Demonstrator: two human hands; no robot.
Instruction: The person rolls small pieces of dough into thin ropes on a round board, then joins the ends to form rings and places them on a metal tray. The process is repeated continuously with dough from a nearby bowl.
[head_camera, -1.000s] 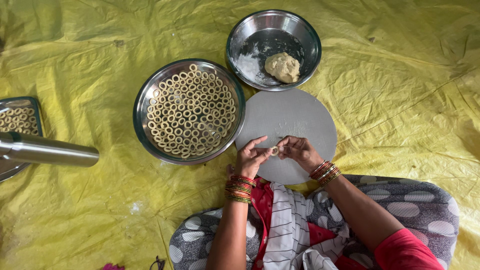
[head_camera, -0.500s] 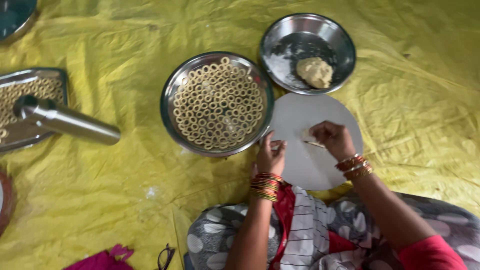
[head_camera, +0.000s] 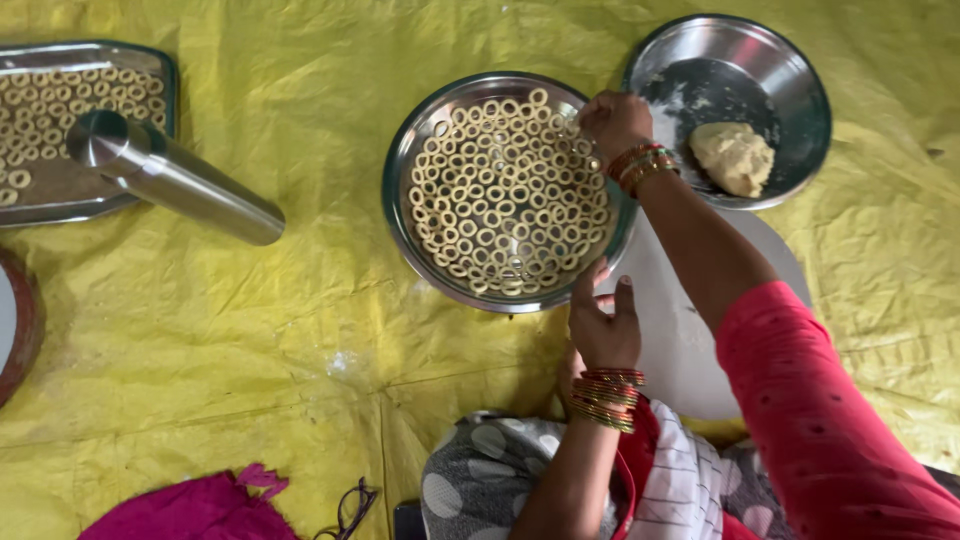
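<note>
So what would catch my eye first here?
The round steel plate at centre, packed with small dough rings, set on a bright yellow sheet. The right hand reaches over its far rim, while the left hand touches the near rim. A lump of dough sits in the steel bowl at upper right.

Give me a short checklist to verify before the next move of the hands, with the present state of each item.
1. Right hand is over the far rim of the round plate: ok.
2. Right hand holds a dough ring: cannot tell, the fingertips are hidden.
3. Left hand rests at the near rim of the plate, fingers open: ok.
4. Free room on the plate for more rings: not ok, they cover nearly all of it in one layer.
5. Dough remains in the bowl: ok.
6. White board in front of the person is bare: ok, where the arms do not cover it.
</note>
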